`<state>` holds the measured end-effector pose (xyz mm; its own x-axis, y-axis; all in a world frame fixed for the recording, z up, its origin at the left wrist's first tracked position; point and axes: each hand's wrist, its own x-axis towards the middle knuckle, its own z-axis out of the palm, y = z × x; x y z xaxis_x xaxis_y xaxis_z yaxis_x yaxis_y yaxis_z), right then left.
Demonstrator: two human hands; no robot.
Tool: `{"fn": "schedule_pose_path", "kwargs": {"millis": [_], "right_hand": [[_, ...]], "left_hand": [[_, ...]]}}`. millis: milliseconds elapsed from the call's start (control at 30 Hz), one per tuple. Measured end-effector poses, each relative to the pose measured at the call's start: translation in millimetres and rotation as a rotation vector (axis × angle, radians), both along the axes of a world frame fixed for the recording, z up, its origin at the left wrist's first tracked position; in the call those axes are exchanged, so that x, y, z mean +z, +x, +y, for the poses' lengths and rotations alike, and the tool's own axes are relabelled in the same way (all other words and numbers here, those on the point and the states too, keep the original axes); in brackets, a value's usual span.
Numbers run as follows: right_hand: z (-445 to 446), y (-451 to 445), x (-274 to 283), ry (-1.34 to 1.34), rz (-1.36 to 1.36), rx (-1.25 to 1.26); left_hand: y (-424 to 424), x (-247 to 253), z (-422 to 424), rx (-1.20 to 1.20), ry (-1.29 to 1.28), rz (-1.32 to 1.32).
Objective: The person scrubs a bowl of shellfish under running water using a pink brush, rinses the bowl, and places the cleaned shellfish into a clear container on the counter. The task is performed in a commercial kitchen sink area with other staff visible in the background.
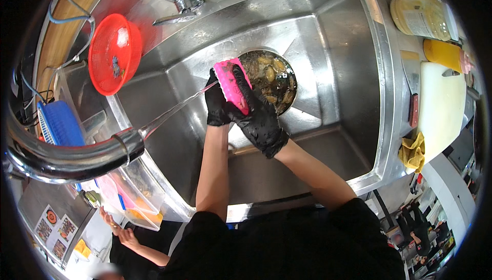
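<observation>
Both my hands wear black gloves and are over a steel sink [346, 99]. My left hand [217, 105] grips the side of a bright pink sponge-like block [229, 82] with a scalloped edge and dark specks on it. My right hand [261, 120] lies over the block's other side, its fingers along the top. A stream of water [180, 105] runs from the faucet [130, 147] to the block's left edge. Behind my hands, a round bowl [296, 84] holds dark liquid and several brownish-yellow pieces, perhaps shellfish [270, 73].
A red colander [132, 45] stands at the sink's left rim, near a blue basket [65, 122]. To the right are a white cutting board [438, 107], a red-handled scraper [413, 110], a yellow cloth [412, 151], a squeeze bottle [442, 53] and a jar [417, 18]. Co-workers [140, 241] are beyond.
</observation>
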<state>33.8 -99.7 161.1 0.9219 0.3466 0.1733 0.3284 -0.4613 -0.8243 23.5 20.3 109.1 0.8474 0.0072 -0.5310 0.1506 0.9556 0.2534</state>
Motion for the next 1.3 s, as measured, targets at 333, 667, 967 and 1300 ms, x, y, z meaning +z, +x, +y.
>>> {"fn": "schedule_pose_path", "kwargs": {"millis": [333,667,967,1300], "right_hand": [[13,3,2,-0.009,0.364,0.107],[-34,0,12,0.219,0.525,0.084],[5,-13,-9,0.001,0.324,0.072],[2,-17,7,-0.012,0.151,0.073]], "left_hand": [[2,6,8,0.098,0.294,0.236],[10,15,6,0.022,0.165,0.199],[6,-23,23,-0.047,0.448,0.019],[8,-33,20,-0.152,-0.006,-0.214]]}}
